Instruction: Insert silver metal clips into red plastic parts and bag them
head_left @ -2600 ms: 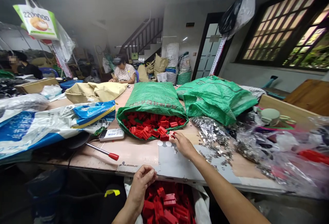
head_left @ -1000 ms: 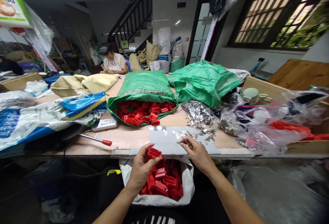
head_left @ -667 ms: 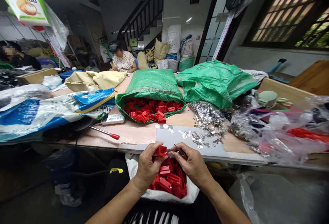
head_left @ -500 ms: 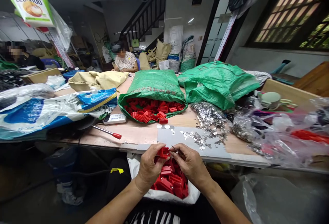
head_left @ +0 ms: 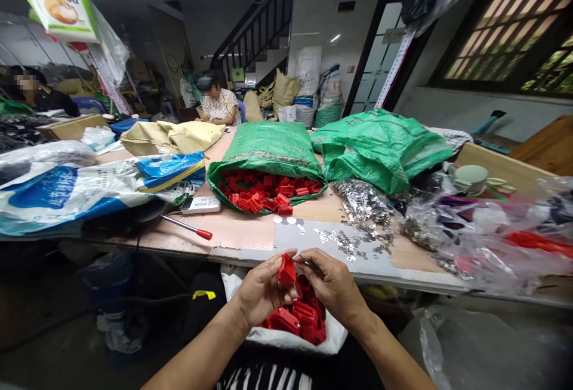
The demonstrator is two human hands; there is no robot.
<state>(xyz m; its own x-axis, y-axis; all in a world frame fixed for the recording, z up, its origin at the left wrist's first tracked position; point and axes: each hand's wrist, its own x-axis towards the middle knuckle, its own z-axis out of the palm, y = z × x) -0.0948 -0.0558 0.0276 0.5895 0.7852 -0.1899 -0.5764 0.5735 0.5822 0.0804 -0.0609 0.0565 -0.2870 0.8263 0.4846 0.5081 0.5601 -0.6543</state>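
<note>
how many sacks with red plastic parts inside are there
2: a green woven plastic sack lying open on the light-brown table, and an open white sack below its near edge. Some may be hidden: the crumpled green plastic sack, right of the first, doesn't show its contents.

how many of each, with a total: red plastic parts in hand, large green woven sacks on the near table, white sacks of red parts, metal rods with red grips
Red plastic part in the left hand: 1
Large green woven plastic sacks: 2
White plastic sack of red parts: 1
Metal rod with red grip: 1
Total: 5
</note>
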